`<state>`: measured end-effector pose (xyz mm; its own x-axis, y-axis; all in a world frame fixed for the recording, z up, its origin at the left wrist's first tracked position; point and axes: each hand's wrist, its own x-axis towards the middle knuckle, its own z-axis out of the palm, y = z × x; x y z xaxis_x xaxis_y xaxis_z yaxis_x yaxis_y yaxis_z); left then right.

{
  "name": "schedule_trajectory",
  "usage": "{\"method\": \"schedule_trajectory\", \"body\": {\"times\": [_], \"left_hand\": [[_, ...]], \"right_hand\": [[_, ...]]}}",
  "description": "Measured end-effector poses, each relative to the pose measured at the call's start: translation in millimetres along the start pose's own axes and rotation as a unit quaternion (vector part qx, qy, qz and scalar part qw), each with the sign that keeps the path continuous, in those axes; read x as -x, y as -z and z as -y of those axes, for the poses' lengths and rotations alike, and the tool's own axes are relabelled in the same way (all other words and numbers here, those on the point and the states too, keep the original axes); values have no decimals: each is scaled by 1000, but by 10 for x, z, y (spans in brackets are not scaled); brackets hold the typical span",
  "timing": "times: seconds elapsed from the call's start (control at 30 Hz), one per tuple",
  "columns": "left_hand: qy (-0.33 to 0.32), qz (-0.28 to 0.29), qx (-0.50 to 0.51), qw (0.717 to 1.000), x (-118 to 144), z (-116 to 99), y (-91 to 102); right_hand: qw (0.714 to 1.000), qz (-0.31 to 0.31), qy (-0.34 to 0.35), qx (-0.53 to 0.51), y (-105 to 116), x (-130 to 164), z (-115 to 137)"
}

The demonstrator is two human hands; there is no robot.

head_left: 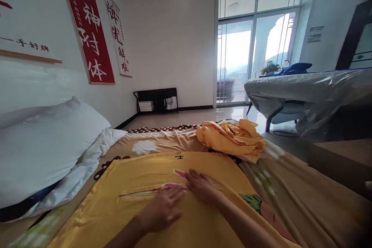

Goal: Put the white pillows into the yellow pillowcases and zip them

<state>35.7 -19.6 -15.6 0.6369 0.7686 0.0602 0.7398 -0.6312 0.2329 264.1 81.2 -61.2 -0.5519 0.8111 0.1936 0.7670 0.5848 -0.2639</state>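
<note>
A yellow cloth cover (139,221) lies spread over the bed in front of me. It has pink-and-white printed shapes, a printed carrot (270,213) at the right edge and a long slit (139,193) left of centre. My left hand (162,207) is over the cloth just below the slit's right end, slightly blurred, its fingers apart and holding nothing. Flat on the cloth beside a pink print, my right hand (202,188) has its fingers stretched out. A crumpled orange-yellow cloth (232,137) is heaped beyond the cover, to the right.
White pillows (52,143) are stacked at the left against the wall. Under everything is a brown patterned bedspread (290,182). A plastic-covered table (308,85) stands at the right, with a sliding glass door (236,58) behind it. A low black rack (157,99) sits by the far wall.
</note>
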Motion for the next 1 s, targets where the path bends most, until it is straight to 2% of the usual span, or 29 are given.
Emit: {"method": "schedule_trajectory", "body": {"times": [0.03,0.1,0.17,0.23,0.3,0.37,0.43,0.5,0.6,0.67,0.77,0.83,0.9,0.97,1.0], "left_hand": [[-27,13,1,1000,-85,-150,-82],[-49,23,3,999,-153,-291,-261],[-51,29,-6,998,-115,-276,-425],[-57,28,-30,998,-42,-222,-555],[-75,12,-57,995,8,-218,-651],[-111,-8,-75,991,24,-272,-696],[-148,-17,-65,987,30,-327,-659],[-161,2,-19,987,48,-316,-534],[-96,37,30,994,97,-159,-286],[-26,30,19,999,117,-43,-180],[54,-30,-9,998,99,8,-180],[83,-68,-22,994,67,-37,-237],[84,-80,-31,993,37,-94,-281],[74,-84,-36,993,23,-127,-292],[70,-89,-35,993,24,-132,-288]], "right_hand": [[1000,5,3,-5,-9,-4,29],[1000,25,-2,-17,20,47,-51],[999,41,-23,-19,90,167,-277],[997,38,-74,-4,163,324,-571],[992,30,-126,12,212,470,-847],[988,24,-149,22,235,575,-1052],[986,20,-161,28,243,634,-1186],[983,19,-181,35,247,665,-1283],[976,10,-206,67,264,692,-1410],[972,2,-215,93,295,692,-1456],[965,-16,-229,123,380,618,-1331],[969,-40,-205,132,429,498,-1055],[985,-52,-124,105,428,332,-637],[999,-24,21,22,356,150,-158],[996,-12,92,-21,299,62,69]]}}
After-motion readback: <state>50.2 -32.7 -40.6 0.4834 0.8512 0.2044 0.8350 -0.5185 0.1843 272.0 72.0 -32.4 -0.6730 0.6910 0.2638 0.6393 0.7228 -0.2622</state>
